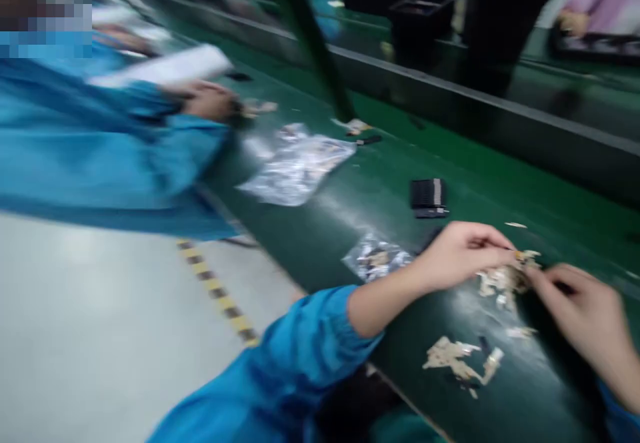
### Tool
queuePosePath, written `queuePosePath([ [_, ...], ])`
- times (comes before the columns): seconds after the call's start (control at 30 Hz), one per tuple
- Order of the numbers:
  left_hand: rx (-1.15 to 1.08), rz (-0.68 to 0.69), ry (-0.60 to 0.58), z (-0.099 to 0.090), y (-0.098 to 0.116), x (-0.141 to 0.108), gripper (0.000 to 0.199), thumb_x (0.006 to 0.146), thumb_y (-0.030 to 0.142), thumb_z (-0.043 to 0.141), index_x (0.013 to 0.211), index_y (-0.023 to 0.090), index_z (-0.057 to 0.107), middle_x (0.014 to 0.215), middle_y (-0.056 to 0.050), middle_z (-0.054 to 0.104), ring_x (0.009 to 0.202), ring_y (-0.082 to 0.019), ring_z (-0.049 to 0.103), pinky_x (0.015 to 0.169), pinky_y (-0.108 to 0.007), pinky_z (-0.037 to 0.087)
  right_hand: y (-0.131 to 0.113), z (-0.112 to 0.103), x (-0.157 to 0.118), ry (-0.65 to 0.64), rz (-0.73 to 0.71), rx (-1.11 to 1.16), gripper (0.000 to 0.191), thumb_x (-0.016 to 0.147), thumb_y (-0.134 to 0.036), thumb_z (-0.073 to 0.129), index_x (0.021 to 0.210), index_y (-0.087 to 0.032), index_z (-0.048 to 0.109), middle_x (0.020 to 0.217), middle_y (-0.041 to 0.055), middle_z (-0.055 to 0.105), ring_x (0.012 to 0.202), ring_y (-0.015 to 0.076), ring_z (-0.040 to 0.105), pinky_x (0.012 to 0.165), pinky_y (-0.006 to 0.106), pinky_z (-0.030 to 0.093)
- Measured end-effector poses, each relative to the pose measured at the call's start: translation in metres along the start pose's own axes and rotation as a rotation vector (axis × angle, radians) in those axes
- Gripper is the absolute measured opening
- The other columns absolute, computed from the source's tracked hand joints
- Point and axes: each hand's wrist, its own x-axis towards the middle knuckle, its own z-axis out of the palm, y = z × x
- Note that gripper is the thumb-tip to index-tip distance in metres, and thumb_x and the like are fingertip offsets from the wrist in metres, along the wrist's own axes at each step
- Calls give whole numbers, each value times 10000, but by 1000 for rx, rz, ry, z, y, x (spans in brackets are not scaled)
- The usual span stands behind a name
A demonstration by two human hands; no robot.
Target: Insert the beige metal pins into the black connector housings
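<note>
My left hand [467, 253] reaches over the green table with thumb and fingers pinched together at a small piece that is too blurred to name. Close on its right, my right hand [583, 299] has its fingertips closed at the same spot. Under and between the fingertips is a pile of small beige pieces [500, 283]. A second group of beige pieces [450, 357] lies nearer the table's front edge. Left of my left wrist sits a small clear bag [376, 258] with pieces inside. A black ribbed block [428, 196] lies beyond my left hand.
A larger clear plastic bag [303, 166] lies further left on the green table [320, 243]. A co-worker in a blue sleeve [195, 146] works at the upper left. A green post [315, 43] and a long rail [440, 83] stand behind, with black bins [423, 13] beyond.
</note>
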Motion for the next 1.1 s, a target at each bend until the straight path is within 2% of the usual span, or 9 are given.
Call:
queuePosePath([
  [0.03, -58, -41, -61, -2, 1, -2, 130, 792, 265, 762, 847, 168, 693, 608, 43, 599, 509, -100, 521, 473, -212, 395, -6, 4, 1, -8, -4, -19, 143, 937, -346, 759, 878, -222, 797, 840, 70, 748, 696, 218, 656, 603, 314, 486],
  [0.1, -153, -130, -190, -5, -2, -3, 173, 802, 317, 725, 787, 177, 624, 566, 56, 540, 445, -93, 474, 395, -200, 337, -15, 11, 3, 7, -27, 59, 201, 924, -306, 769, 1105, -219, 777, 982, 85, 759, 722, 203, 649, 610, 313, 504],
  [0.27, -248, -324, -398, 1, -20, -1, 162, 793, 311, 675, 763, 168, 607, 530, 73, 467, 384, -80, 436, 340, -176, 330, -37, 11, 5, 76, -171, 272, 75, 892, -217, 795, 965, -231, 779, 845, 38, 730, 703, 173, 629, 593, 294, 501],
  [0.43, -270, -406, -442, 1, -22, -2, 158, 782, 308, 679, 803, 155, 642, 539, 58, 504, 390, -85, 464, 312, -153, 360, -48, 5, 3, 62, -131, 353, 65, 873, -207, 786, 812, -223, 769, 751, 27, 705, 659, 166, 613, 568, 297, 487],
  [0.6, -284, -422, -445, 0, -23, -2, 203, 841, 318, 662, 990, 182, 639, 650, 33, 585, 440, -94, 532, 319, -128, 391, -45, 12, 0, 70, 39, 455, 116, 844, -236, 788, 742, -220, 735, 713, 11, 648, 638, 156, 560, 557, 284, 456],
  [0.73, -291, -423, -459, -1, -25, 1, 336, 861, 431, 651, 1087, 182, 642, 815, -43, 671, 570, -151, 634, 368, -179, 504, -43, 17, 0, 120, 149, 518, 142, 831, -286, 763, 723, -220, 699, 692, -4, 603, 617, 149, 527, 556, 278, 454],
  [0.83, -208, -343, -351, -1, -21, 0, 392, 846, 489, 674, 1086, 180, 671, 904, -65, 674, 663, -184, 656, 417, -227, 540, -42, 19, 1, 170, 215, 554, 153, 802, -298, 768, 700, -217, 687, 678, -8, 603, 600, 143, 515, 551, 271, 455],
  [0.97, 244, -1, -131, 4, -14, -7, 208, 800, 349, 771, 892, 164, 748, 801, -28, 657, 689, -155, 594, 558, -232, 500, -44, 20, 2, 135, 281, 548, 130, 762, -265, 777, 674, -200, 706, 639, -14, 596, 555, 120, 469, 507, 248, 396],
  [1.1, 546, 228, -61, 7, -12, -11, 166, 870, 286, 683, 766, 177, 754, 749, -28, 698, 668, -160, 597, 595, -258, 448, -46, 21, 2, 88, 284, 507, 90, 750, -245, 761, 682, -194, 732, 636, -15, 607, 528, 106, 457, 482, 234, 370],
])
